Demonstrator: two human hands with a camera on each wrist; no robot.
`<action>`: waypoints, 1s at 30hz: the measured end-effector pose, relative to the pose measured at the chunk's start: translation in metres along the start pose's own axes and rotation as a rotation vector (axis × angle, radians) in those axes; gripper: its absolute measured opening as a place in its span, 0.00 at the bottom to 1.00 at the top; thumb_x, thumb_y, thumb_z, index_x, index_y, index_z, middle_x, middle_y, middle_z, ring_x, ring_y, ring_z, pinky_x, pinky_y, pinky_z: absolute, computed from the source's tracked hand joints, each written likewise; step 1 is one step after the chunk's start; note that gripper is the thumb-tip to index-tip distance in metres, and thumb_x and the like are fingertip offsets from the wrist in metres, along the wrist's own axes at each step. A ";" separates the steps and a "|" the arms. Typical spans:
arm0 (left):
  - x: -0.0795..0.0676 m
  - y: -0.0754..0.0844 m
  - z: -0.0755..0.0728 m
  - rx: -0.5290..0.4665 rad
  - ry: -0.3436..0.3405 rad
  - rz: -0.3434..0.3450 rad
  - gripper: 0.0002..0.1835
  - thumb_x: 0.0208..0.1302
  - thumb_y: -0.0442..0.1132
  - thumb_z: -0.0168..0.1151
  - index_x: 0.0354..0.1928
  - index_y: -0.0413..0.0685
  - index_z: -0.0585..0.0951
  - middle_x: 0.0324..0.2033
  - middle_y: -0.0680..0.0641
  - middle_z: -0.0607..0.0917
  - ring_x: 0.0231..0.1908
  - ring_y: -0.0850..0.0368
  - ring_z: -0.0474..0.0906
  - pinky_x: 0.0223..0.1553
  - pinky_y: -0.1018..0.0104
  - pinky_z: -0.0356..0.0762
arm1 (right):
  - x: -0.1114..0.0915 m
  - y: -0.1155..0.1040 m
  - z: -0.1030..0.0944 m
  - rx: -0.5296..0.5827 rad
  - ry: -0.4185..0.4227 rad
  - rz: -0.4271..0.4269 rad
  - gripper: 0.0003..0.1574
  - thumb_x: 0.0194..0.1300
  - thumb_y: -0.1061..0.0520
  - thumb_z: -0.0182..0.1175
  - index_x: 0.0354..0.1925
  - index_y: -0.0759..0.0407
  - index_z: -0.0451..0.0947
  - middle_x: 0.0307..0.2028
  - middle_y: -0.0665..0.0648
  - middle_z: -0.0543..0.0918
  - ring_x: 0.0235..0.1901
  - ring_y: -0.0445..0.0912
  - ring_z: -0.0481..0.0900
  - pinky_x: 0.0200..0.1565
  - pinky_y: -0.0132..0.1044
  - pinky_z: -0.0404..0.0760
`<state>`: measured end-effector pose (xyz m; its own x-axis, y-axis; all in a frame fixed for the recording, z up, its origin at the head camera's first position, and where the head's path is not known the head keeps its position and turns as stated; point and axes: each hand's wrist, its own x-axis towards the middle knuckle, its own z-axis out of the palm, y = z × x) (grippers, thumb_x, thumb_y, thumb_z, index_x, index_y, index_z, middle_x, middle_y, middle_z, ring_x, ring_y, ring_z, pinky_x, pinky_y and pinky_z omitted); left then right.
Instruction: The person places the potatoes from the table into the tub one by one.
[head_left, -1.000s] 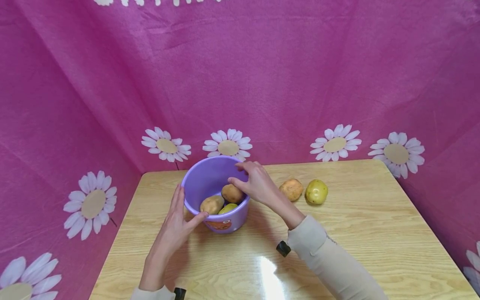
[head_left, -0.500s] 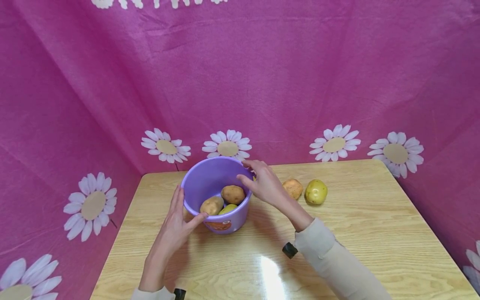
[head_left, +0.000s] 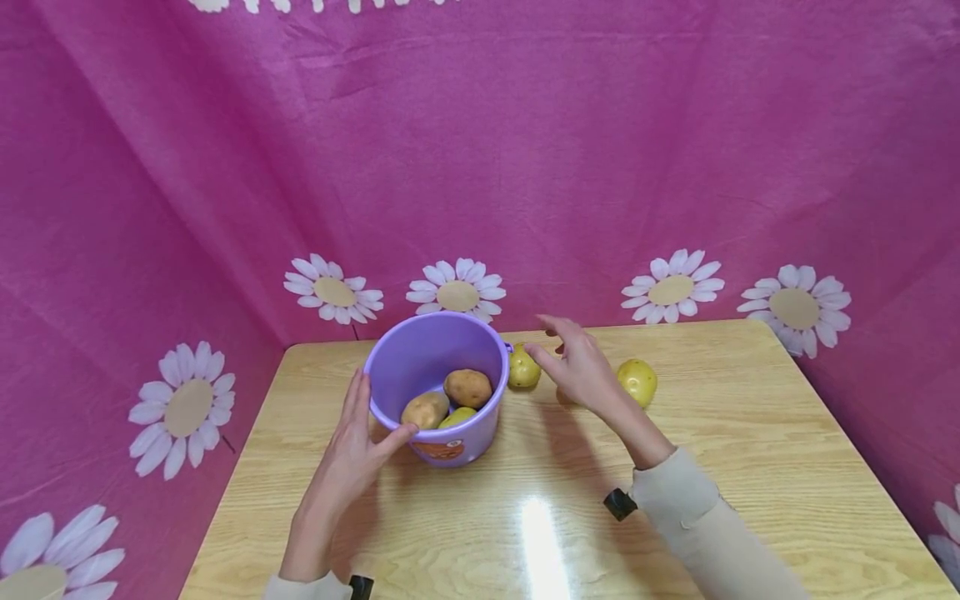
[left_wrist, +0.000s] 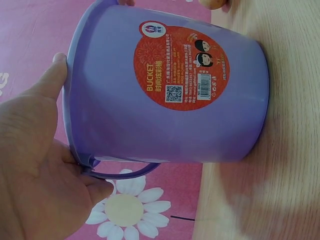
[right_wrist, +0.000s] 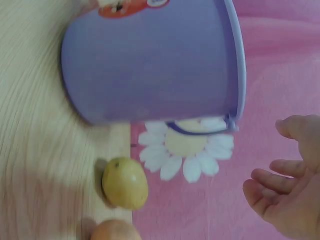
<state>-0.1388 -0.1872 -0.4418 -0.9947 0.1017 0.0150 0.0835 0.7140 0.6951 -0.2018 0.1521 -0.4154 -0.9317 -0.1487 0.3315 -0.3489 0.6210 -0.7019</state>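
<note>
- Wearing pale sleeves (head_left: 708,525) cut off by the lower edge, I work at a wooden table (head_left: 742,450); small black pieces (head_left: 619,503) by my cuffs are hard to make out.
- My left hand (head_left: 347,454) rests against the near left of the upright purple bucket (head_left: 408,358), thumb on the rim and fingers spread along the outside, probably to keep it from sliding or tipping. In the left wrist view, part of those fingers is lost behind the rim and the hanging handle (left_wrist: 122,176).
- Inside the bucket lie two brown potatoes (head_left: 425,410), the walls likely keeping them from rolling. A yellow-green fruit (head_left: 458,417) shows only in part behind the near rim; whatever lies beneath is hidden.
- My right hand (head_left: 581,367) hangs to the bucket's right, holding nothing, fingers loosely curved and thumb apart.
- Just beside the bucket sits a second yellow-green fruit (head_left: 524,367). A tan potato (right_wrist: 115,231), mostly covered by my hand from above, is cut off in the right wrist view. My wrist partly covers a third yellow-green fruit (head_left: 637,382).
- Magenta cloth (head_left: 585,167) printed with white daisies (head_left: 671,288) stands behind, apparently as a backdrop.
</note>
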 end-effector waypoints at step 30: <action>-0.001 -0.001 0.001 0.003 0.011 0.013 0.65 0.63 0.73 0.62 0.83 0.46 0.38 0.82 0.46 0.37 0.79 0.39 0.43 0.74 0.35 0.51 | -0.051 0.090 -0.076 -0.059 0.137 0.127 0.35 0.76 0.52 0.62 0.67 0.76 0.70 0.59 0.76 0.78 0.57 0.67 0.78 0.52 0.62 0.80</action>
<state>-0.1380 -0.1874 -0.4435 -0.9941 0.1038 0.0321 0.0970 0.7145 0.6928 -0.1779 0.2742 -0.4476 -0.9439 0.0380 0.3281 -0.2186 0.6729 -0.7067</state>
